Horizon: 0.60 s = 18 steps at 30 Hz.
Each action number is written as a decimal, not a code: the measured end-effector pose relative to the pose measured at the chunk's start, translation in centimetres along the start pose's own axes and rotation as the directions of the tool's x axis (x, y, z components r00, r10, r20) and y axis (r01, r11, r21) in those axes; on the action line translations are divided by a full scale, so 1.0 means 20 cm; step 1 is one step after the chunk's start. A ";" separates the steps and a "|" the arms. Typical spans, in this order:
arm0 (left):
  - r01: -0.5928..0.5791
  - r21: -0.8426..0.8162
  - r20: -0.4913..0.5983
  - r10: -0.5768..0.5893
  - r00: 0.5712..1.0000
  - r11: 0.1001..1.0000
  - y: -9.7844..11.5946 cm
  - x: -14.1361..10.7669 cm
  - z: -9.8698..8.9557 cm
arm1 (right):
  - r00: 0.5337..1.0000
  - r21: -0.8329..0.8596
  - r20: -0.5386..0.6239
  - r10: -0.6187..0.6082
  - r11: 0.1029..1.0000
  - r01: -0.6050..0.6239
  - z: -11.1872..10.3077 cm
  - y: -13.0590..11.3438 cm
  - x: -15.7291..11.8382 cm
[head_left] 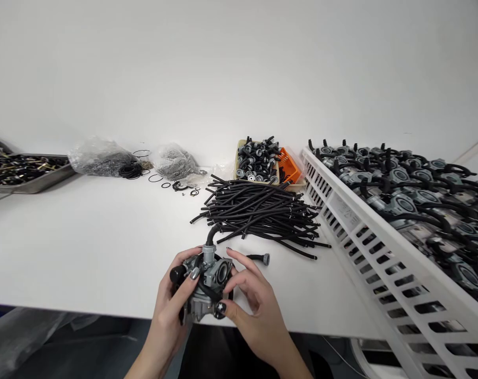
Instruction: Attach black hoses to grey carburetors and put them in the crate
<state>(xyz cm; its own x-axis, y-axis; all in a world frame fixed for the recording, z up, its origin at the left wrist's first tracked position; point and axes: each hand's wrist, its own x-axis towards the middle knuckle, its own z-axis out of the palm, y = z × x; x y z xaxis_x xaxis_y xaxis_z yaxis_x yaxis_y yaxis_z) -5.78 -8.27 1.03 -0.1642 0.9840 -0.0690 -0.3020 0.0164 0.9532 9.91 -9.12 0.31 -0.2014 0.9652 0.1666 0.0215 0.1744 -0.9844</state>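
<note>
Carburetor (211,272) held just below the pile of black hoses (260,210), over the front of the bench (104,237): left hand (165,310) wrapped firmly around it, right hand (254,310) gripping with spread fingers, its curved hose (211,234) left unobstructed, short capped hose (260,258) lying nearby.

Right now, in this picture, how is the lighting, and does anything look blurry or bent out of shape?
In the head view, the light is bright and even, nearly washing out the white tabletop, with only faint shadows. The wide lens bends the white slotted crate sharply toward the edge. The carburetor looks fairly sharp; the far metal tray is softer.
</note>
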 end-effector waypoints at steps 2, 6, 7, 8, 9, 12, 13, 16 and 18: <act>-0.010 0.011 -0.011 0.010 1.000 1.000 0.00 0.00 0.01 | 1.000 0.019 -0.013 -0.028 0.999 0.029 0.00 0.01 0.00; -0.007 0.012 -0.038 0.007 0.999 1.000 0.02 0.00 0.04 | 0.998 0.047 -0.011 -0.065 0.997 0.066 0.00 0.02 0.00; -0.002 0.006 -0.040 0.002 0.999 1.000 0.02 -0.01 0.04 | 0.998 0.053 -0.008 -0.064 0.996 0.065 0.00 0.02 0.00; 0.003 -0.003 -0.042 -0.003 0.999 1.000 0.02 -0.01 0.04 | 0.998 0.060 -0.005 -0.060 0.996 0.060 0.00 0.02 0.00; 0.009 -0.016 -0.043 -0.010 0.999 1.000 0.02 -0.01 0.04 | 0.998 0.069 -0.005 -0.056 0.996 0.057 0.00 0.02 0.00; 0.061 -0.092 -0.033 -0.065 0.997 0.994 0.02 0.00 0.02 | 0.998 0.112 -0.041 -0.040 0.993 0.044 0.01 0.01 0.01; 0.096 -0.132 -0.028 -0.101 0.995 0.987 0.02 0.01 0.01 | 0.998 0.141 -0.048 -0.029 0.989 0.036 0.01 0.00 0.01; 0.211 -0.273 -0.032 -0.228 0.973 0.939 0.03 0.04 -0.03 | 0.998 0.285 -0.057 -0.006 0.958 0.022 0.01 0.00 0.01; 0.265 -0.352 -0.050 -0.301 0.952 0.898 0.04 0.05 -0.04 | 0.995 0.364 -0.096 0.009 0.931 0.027 0.02 0.00 0.02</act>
<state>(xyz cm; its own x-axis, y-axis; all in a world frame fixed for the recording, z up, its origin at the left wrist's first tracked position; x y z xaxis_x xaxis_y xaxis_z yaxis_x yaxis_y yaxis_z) -6.94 -7.40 1.53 -0.1130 0.9233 -0.3672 -0.6447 0.2131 0.7341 9.49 -8.85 0.28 -0.1064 0.9810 0.1625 -0.3416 0.1174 -0.9325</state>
